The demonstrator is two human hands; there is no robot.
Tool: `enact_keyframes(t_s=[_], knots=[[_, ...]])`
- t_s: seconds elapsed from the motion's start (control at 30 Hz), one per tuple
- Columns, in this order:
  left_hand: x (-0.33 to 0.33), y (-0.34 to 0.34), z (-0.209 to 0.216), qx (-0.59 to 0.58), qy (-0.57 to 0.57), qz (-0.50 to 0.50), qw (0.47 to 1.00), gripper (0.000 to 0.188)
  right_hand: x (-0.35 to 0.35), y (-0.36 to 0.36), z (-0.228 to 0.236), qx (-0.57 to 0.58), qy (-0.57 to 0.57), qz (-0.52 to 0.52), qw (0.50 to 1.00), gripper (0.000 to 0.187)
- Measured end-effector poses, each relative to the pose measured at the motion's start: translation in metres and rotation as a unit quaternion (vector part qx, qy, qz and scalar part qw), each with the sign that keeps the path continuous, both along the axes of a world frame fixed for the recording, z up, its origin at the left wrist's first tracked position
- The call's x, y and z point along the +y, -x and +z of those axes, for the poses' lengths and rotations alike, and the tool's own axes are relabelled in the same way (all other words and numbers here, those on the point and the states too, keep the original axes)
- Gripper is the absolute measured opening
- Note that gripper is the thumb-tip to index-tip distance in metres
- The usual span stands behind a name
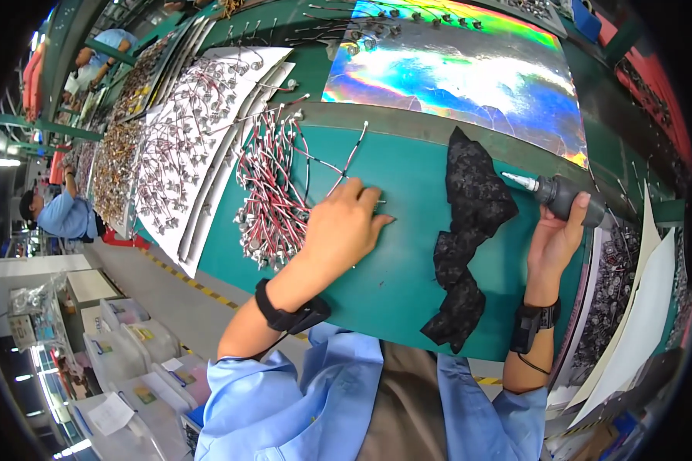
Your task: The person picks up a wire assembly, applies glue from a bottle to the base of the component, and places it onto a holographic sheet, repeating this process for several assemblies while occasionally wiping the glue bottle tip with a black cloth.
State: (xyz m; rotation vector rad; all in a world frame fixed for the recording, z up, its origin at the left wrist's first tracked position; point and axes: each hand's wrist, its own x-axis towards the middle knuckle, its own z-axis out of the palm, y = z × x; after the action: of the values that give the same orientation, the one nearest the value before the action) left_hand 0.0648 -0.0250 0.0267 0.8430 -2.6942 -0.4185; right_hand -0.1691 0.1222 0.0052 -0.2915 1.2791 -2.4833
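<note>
On the green mat [400, 284], a pile of small metal parts with red, black and white wire leads [273, 192] lies to the left. My left hand [342, 227] is at the pile's right side, palm down with its fingers curled. A small pale tip shows between thumb and forefinger; what they grip is mostly hidden. One lead with a white end [356, 146] sticks out beyond the knuckles. My right hand [557, 238] is closed around a dark squeeze bottle [565, 201], whose white nozzle points left. A crumpled black cloth [473, 200] lies between the hands.
White boards [181, 146] covered with wired parts stand at the left. A shiny rainbow sheet [461, 65] lies beyond the mat. Trays of dark parts [611, 269] and white sheets [630, 330] line the right. Clear bins [123, 349] sit lower left; a co-worker [65, 207] is farther off.
</note>
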Motion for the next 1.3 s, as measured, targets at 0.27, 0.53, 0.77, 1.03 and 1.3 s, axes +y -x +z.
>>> enact_keyframes(t_s=[0.27, 0.53, 0.77, 1.03, 1.3], knots=[[-0.022, 0.007, 0.031, 0.082, -0.144, 0.035, 0.986, 0.014, 0.0, 0.004, 0.005, -0.003, -0.005, -0.018, 1.0, 0.03], [-0.045, -0.002, 0.138, 0.489, -0.215, 0.095, 0.84, 0.021, 0.0, 0.005, 0.007, -0.032, 0.001, -0.034, 0.999, 0.032], [-0.021, 0.043, 0.018, 0.413, -0.446, 0.153, 0.779, 0.02, 0.005, 0.008, 0.004, -0.024, -0.014, -0.028, 0.999, 0.035], [0.025, 0.065, -0.023, 0.407, -0.646, 0.089, 0.639, 0.017, 0.002, -0.009, 0.003, 0.026, -0.023, 0.0, 0.999, 0.047], [0.032, 0.062, -0.03, 0.357, -0.647, 0.029, 0.673, 0.017, 0.007, -0.031, 0.002, 0.192, -0.099, 0.046, 0.975, 0.069]])
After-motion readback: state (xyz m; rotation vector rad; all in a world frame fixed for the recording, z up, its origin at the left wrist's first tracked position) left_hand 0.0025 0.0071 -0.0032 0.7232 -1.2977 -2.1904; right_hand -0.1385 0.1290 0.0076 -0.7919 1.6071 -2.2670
